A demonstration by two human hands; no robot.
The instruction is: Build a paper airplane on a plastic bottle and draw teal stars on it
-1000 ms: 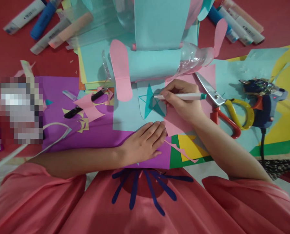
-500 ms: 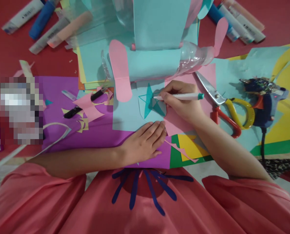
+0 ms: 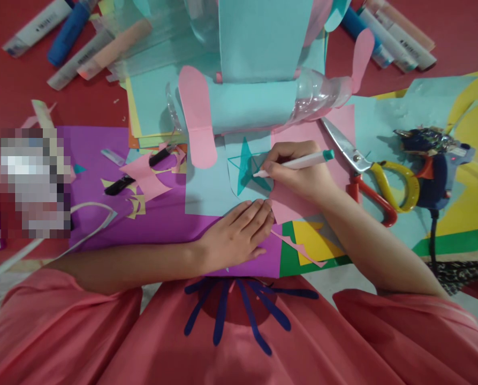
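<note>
My right hand [image 3: 297, 168] grips a white marker [image 3: 298, 162] with a green end, its tip on a green star [image 3: 245, 168] drawn on light-blue paper [image 3: 206, 198]. Part of the star is coloured in; its left point is only outlined. My left hand [image 3: 241, 232] lies flat with fingers stretched out, the fingertips at the paper's lower edge. Just above the star lies a plastic bottle [image 3: 319, 96] wrapped in light-blue paper, with pink paper pieces [image 3: 197, 117] on it. A pink sheet [image 3: 298, 200] lies under my right hand.
To the right are scissors [image 3: 357, 160] with red and yellow handles and a blue glue gun [image 3: 439, 176] with a cord. Several markers [image 3: 114, 48] lie at the upper left, others [image 3: 399, 40] at the upper right. A cutter [image 3: 120, 184] sits among paper scraps on purple paper [image 3: 98, 222].
The marker's tip has moved down within the star, and its green end has tilted up slightly. More of the star's lower right looks coloured. My left hand has stayed in place.
</note>
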